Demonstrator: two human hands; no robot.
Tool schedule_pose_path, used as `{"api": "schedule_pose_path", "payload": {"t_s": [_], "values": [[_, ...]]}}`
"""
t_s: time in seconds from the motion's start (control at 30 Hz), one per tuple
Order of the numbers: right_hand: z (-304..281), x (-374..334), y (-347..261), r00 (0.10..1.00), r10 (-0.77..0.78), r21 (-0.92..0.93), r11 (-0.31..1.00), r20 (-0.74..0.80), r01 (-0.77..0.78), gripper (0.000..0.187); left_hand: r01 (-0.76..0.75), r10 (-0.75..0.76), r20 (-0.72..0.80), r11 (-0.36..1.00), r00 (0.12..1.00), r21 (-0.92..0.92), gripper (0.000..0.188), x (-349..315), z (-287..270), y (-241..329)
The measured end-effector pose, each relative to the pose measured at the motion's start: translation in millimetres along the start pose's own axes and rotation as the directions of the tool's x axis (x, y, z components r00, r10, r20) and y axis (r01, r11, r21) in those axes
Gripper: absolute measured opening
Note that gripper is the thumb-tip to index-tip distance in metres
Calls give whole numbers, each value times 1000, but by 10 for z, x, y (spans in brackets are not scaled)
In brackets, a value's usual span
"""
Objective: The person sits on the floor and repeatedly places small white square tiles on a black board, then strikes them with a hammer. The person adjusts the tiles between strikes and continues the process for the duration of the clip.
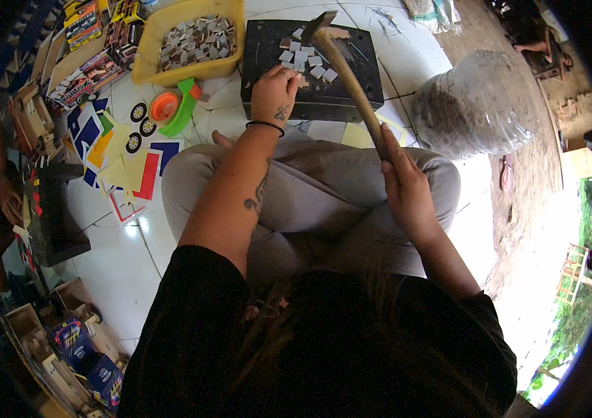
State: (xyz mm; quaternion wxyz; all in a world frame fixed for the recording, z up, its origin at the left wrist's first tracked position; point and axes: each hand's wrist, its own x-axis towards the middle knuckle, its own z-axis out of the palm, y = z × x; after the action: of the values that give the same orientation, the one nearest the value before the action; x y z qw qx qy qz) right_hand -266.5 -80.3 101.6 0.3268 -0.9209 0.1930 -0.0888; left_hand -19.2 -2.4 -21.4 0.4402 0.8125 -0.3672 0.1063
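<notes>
Your right hand [407, 182] is closed around the lower part of a wooden handle, and so it grasps the hammer [350, 87], whose dark head is seen over the far side of the black box [258, 87]. Your left hand [275, 90] is above the near part of this same box, with the fingers bent and close together, beside the small square pieces [301, 56]; I cannot tell if the fingertips pinch something, because the hand itself hides them. These pieces lie loosely on the top of the box, pale grey on their faces (a few show brownish sides), and to their right there are some thin dark nail-like things [357, 50]. To the left of the box, the yellow basin [238, 35] contains many similar pieces. Nearer to your folded legs, the green tape dispenser [183, 111] with an orange roll [164, 107] stands beside three small wheels [147, 127] on the white tiled floor [125, 265].
</notes>
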Motion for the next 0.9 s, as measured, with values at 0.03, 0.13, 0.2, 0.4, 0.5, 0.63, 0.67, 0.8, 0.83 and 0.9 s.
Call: {"api": "schedule_pose_path", "payload": {"t_s": [0.03, 0.13, 0.2, 0.4, 0.5, 0.63, 0.67, 0.8, 0.83, 0.9], "values": [[12, -1, 2, 999, -33, 5, 999, 9, 33, 56, -15, 14, -15, 1000, 1000, -12, 13, 3, 2, -4], [32, -6, 16, 998, -40, 16, 999, 50, 39, 56, -35, 36, -11, 999, 999, 23, 18, -3, 19, -29], [48, -20, 33, 1000, -16, 62, 998, 24, 15, 55, -50, 51, -19, 998, 999, 30, 21, 3, 32, -51], [95, 103, 244, 999, 6, 84, 996, 39, -9, 53, -32, 32, 7, 999, 999, -2, 19, 10, 25, -46], [102, 431, 491, 956, -177, 9, 983, -235, 184, 53, -13, 14, 17, 1000, 1000, -27, 13, 0, 3, 5], [88, 982, 855, 967, -20, -191, 981, -253, -30, 53, 0, 0, 18, 1000, 1000, -31, 17, 46, -82, 31], [145, 1100, 915, 966, 32, -235, 967, -256, -94, 53, 87, -87, 4, 993, 996, -82, 18, 62, -119, 15], [300, 1261, 1080, 961, 99, -265, 949, -259, -169, 50, 304, -327, -61, 922, 943, -238, 19, 368, -381, -317], [325, 1259, 1092, 959, 117, -262, 947, -258, -186, 49, 417, -458, -22, 827, 889, -376, 20, 465, -466, -458], [335, 1250, 1081, 961, 112, -277, 943, -251, -182, 47, 314, -465, -179, 789, 867, -528, 45, 704, -564, -734]]}}
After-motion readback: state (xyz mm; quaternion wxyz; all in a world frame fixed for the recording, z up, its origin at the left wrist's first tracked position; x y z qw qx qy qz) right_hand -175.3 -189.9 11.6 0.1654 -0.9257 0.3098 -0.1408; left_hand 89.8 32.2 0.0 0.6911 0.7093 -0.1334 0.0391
